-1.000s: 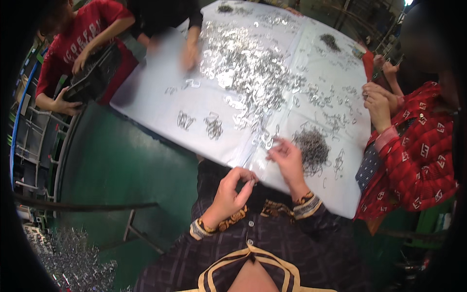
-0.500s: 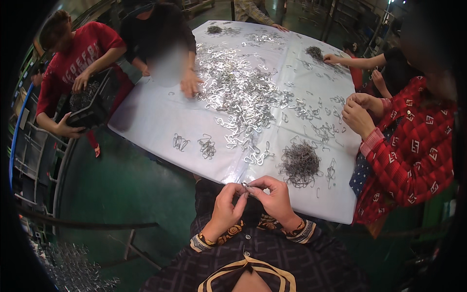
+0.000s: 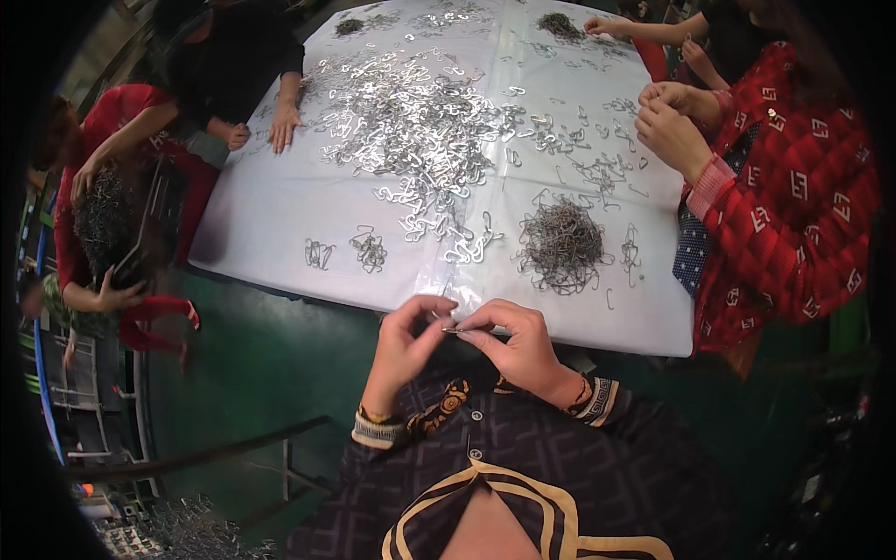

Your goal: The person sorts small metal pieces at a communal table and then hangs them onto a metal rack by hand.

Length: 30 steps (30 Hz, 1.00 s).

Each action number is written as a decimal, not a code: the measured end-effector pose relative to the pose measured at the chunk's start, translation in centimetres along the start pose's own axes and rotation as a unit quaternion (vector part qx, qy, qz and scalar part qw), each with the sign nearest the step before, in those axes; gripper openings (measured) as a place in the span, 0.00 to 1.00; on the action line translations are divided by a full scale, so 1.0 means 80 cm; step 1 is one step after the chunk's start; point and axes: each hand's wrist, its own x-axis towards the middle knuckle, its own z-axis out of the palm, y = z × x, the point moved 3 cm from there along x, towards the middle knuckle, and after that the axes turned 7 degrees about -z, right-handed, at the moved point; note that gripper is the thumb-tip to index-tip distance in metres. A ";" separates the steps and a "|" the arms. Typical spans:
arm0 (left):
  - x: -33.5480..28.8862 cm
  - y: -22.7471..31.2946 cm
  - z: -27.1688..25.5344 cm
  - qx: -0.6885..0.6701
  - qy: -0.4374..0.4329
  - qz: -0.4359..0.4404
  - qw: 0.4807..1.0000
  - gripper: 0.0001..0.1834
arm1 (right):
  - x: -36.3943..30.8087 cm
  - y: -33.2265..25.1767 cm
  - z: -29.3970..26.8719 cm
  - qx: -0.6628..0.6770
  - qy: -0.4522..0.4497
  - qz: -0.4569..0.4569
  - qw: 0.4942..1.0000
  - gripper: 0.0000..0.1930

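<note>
Both hands meet in front of my chest, just off the table's near edge. My right hand pinches a small metal piece between thumb and forefinger; its exact shape is too small to tell. My left hand is curled at the piece's other end, its thumb against it and its fingertips slightly blurred. Beyond them on the white-covered table lies a broad heap of shiny bent metal hooks. A darker pile of thin wire pieces sits at the near right.
Two small wire clusters lie near left. A person in a red patterned jacket works at the right side. At the left, a person in red holds a dark bin; another in black leans over the table. A metal rail stands lower left.
The view has shifted, so the table sits higher. My left fingers have parted slightly from the right ones. The person in black has drawn a hand back from the heap.
</note>
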 end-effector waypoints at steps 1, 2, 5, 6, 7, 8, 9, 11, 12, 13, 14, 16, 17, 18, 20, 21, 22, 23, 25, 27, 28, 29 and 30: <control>0.016 -0.012 0.000 0.030 0.034 -0.002 0.999 0.08 | -0.001 0.000 -0.001 -0.002 -0.004 -0.003 1.000 0.05; 0.032 -0.015 0.005 0.086 0.043 0.019 0.995 0.07 | -0.003 0.000 -0.004 -0.007 -0.006 -0.004 1.000 0.05; 0.074 -0.024 0.035 0.195 0.041 0.081 0.977 0.05 | -0.004 -0.010 -0.004 -0.016 -0.016 -0.021 1.000 0.05; 0.090 -0.031 0.055 0.216 0.029 0.102 0.971 0.04 | -0.006 -0.009 -0.006 -0.022 -0.013 -0.028 0.999 0.05; 0.102 -0.032 0.069 0.244 0.032 0.127 0.961 0.05 | -0.007 -0.010 -0.006 -0.022 -0.011 -0.037 0.999 0.05; 0.112 -0.032 0.084 0.271 0.036 0.152 0.950 0.05 | -0.008 -0.011 -0.007 -0.024 -0.012 -0.039 0.999 0.05; 0.121 -0.034 0.094 0.299 0.042 0.176 0.937 0.05 | -0.008 -0.011 -0.006 -0.024 -0.015 -0.042 0.999 0.06; 0.137 -0.039 0.110 0.332 0.049 0.209 0.918 0.04 | -0.010 -0.011 -0.004 -0.022 -0.018 -0.044 0.999 0.06; 0.143 -0.042 0.116 0.347 0.050 0.226 0.909 0.03 | -0.010 -0.011 -0.006 -0.024 -0.016 -0.041 0.999 0.06; 0.148 -0.049 0.120 0.375 0.046 0.230 0.897 0.03 | -0.010 -0.010 -0.006 -0.026 -0.015 -0.039 0.999 0.06; 0.153 -0.056 0.121 0.404 0.043 0.233 0.884 0.02 | -0.010 -0.010 -0.006 -0.025 -0.012 -0.041 0.999 0.06; 0.153 -0.059 0.123 0.441 0.035 0.227 0.868 0.02 | -0.011 -0.009 -0.008 -0.023 -0.006 -0.041 0.999 0.05; 0.152 -0.061 0.122 0.451 0.032 0.218 0.865 0.03 | -0.010 -0.008 -0.008 -0.028 -0.010 -0.042 0.999 0.05; 0.151 -0.058 0.123 0.459 0.027 0.212 0.862 0.03 | -0.010 -0.007 -0.010 -0.034 -0.012 -0.044 0.998 0.05; 0.142 -0.051 0.117 0.407 0.030 0.184 0.894 0.03 | -0.011 -0.006 -0.011 -0.039 -0.013 -0.037 0.998 0.06; 0.137 -0.045 0.111 0.384 0.034 0.169 0.907 0.03 | -0.011 -0.005 -0.010 -0.035 -0.012 -0.032 0.999 0.06; 0.133 -0.042 0.105 0.357 0.038 0.159 0.920 0.03 | -0.011 -0.004 -0.009 -0.030 -0.012 -0.027 0.999 0.06; 0.130 -0.040 0.099 0.328 0.041 0.148 0.932 0.03 | -0.010 -0.003 -0.008 -0.025 -0.011 -0.022 0.999 0.06; 0.128 -0.041 0.091 0.256 0.035 0.086 0.962 0.04 | -0.009 0.000 -0.007 -0.015 -0.011 -0.013 1.000 0.06; 0.128 -0.045 0.086 0.161 0.014 -0.016 0.987 0.04 | -0.009 0.000 -0.006 -0.017 -0.013 -0.009 1.000 0.05; 0.128 -0.045 0.084 0.096 0.008 -0.045 0.994 0.05 | -0.009 -0.001 -0.005 -0.019 -0.015 -0.006 1.000 0.05; 0.128 -0.045 0.081 0.030 0.002 -0.072 0.997 0.06 | -0.009 -0.002 -0.004 -0.022 -0.015 -0.009 1.000 0.05; 0.128 -0.043 0.080 -0.037 -0.006 -0.100 0.994 0.06 | -0.010 -0.002 -0.004 -0.026 -0.013 -0.012 1.000 0.05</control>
